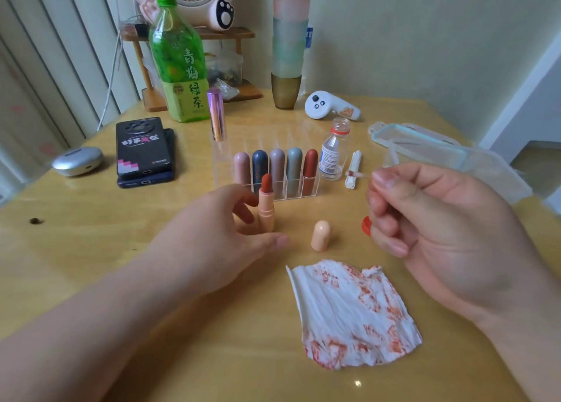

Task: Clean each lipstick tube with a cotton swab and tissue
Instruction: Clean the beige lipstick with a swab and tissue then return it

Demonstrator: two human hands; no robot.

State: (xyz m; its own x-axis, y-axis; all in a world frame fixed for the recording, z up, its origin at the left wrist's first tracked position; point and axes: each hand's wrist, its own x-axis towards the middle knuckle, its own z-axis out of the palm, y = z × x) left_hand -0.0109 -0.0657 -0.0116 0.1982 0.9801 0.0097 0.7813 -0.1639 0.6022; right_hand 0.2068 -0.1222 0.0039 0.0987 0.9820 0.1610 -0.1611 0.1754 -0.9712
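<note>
Task judged part-way. One open lipstick [266, 202], with a peach barrel and its red-brown bullet exposed, stands upright at centre frame, just in front of the clear organiser [309, 190]. Its peach cap [321, 235] stands apart to the right on the table [91, 249]. The left hand [218, 234] is at the tube with fingers loosely spread, thumb in front and fingers behind; it grips nothing, and contact with the barrel cannot be confirmed. The right hand [440, 219], at right of frame, pinches a cotton swab [351, 174] between thumb and forefinger, its stained tip pointing left. The tissue [349, 313], at lower centre, lies flat and is heavily smeared red, so wiping has evidently been done. Five capped lipsticks [277, 167] stand in the organiser's front row, and a metallic-pink tube [217, 117] stands taller at its back left. Which of these are already cleaned cannot be told; the open one appears to be the item in hand, and it remains to be recapped and returned. Count: seven lipsticks in all, one loose cap, one tissue and one swab in use. A bundle of spare swabs [353, 164] lies right of the organiser, number not legible. One small bottle [334, 152] stands uncapped, and one red cap [366, 225] is partly hidden behind the right fingers
</note>
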